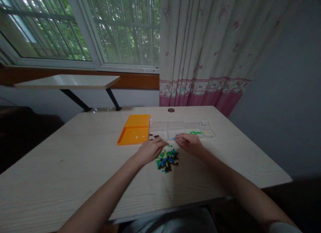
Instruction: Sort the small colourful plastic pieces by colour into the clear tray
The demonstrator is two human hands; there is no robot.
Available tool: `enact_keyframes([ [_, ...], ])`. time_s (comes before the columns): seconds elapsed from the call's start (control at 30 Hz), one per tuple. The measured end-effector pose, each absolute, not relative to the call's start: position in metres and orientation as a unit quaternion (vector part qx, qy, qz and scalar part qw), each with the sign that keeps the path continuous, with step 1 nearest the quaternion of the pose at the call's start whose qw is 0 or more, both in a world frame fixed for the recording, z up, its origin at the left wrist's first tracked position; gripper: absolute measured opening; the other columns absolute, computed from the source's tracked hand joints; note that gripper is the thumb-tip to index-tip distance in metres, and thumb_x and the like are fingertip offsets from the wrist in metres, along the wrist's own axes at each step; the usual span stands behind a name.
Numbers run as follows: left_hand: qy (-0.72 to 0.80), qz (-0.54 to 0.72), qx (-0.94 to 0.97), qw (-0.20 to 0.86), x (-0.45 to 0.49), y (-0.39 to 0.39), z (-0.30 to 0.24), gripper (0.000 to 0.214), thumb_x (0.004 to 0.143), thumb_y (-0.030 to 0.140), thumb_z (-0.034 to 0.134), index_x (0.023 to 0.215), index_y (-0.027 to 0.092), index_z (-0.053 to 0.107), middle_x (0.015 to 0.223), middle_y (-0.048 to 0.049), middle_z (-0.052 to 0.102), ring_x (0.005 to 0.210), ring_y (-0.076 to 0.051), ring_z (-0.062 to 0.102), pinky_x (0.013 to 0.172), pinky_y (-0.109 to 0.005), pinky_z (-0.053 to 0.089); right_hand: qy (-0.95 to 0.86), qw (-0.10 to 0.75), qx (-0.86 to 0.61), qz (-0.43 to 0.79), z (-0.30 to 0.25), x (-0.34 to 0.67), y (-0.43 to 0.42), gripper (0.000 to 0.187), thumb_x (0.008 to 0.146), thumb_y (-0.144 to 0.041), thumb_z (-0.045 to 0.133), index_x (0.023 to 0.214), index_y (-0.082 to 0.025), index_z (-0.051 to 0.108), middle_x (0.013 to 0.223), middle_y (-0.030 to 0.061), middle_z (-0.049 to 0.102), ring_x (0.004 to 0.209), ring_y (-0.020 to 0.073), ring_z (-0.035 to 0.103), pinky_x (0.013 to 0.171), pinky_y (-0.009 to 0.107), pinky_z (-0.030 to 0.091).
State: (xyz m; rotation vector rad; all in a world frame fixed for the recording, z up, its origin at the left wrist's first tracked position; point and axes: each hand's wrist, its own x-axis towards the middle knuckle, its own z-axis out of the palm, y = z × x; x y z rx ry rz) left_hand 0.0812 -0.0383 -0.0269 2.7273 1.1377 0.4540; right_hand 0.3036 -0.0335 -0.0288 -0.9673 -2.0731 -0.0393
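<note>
A small heap of tiny coloured pieces [167,159], blue, green, brown and yellow, lies on the pale wooden table [75,166]. My left hand [150,149] rests curled at the heap's upper left edge; what its fingers hold is hidden. My right hand [189,142] sits just beyond the heap, pinching a small blue piece [175,138] over the near edge of a clear compartment tray [180,128]. The tray holds a few brown pieces [153,136] at its left and green ones [195,132] at its right.
An orange lid or tray [134,129] lies left of the clear tray. A round cable hole [171,110] is at the table's far edge. Behind stand a wall shelf [67,82], a window and a pink-hemmed curtain [200,52].
</note>
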Motion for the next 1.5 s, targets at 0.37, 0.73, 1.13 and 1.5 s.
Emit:
enact_keyframes([
  [0.37,0.371,0.093,0.924,0.03,0.085,-0.035,-0.033,0.03,0.088,0.021,0.038,0.112,0.025,0.056,0.096,-0.0054,0.056,0.084,-0.017,0.059,0.073,-0.026,0.045,-0.803,0.423,-0.417,-0.044,-0.016,0.309,-0.035,0.032,0.083,-0.04,0.045,0.076,-0.019,0.069,0.043,-0.0015,0.051,0.04,0.0083,0.044,0.048,0.019,0.036],
  [0.73,0.363,0.105,0.925,0.045,0.082,-0.036,-0.032,0.029,0.089,0.025,0.038,0.112,0.024,0.056,0.095,-0.0048,0.058,0.088,-0.016,0.058,0.075,-0.026,0.045,-0.813,0.364,-0.451,-0.062,-0.018,0.332,-0.018,0.027,0.083,-0.035,0.047,0.082,-0.018,0.068,0.046,-0.0024,0.051,0.043,0.0084,0.047,0.051,0.019,0.035],
  [1.13,0.351,0.102,0.929,0.053,0.082,-0.035,-0.031,0.024,0.088,0.022,0.038,0.099,0.022,0.06,0.092,-0.0045,0.058,0.085,-0.016,0.059,0.073,-0.025,0.044,-0.786,0.274,-0.554,-0.001,-0.031,0.342,0.003,0.024,0.081,-0.034,0.048,0.09,-0.022,0.067,0.056,-0.0021,0.059,0.051,0.0116,0.054,0.051,0.021,0.033],
  [1.5,0.379,0.171,0.908,0.048,0.086,-0.041,-0.025,0.023,0.09,0.025,0.035,0.095,0.019,0.056,0.09,-0.0041,0.057,0.083,-0.014,0.057,0.076,-0.025,0.044,-0.83,0.234,-0.506,0.02,-0.032,0.316,-0.019,0.02,0.081,-0.03,0.05,0.089,-0.023,0.067,0.064,-0.0006,0.067,0.054,0.0108,0.056,0.053,0.02,0.036],
])
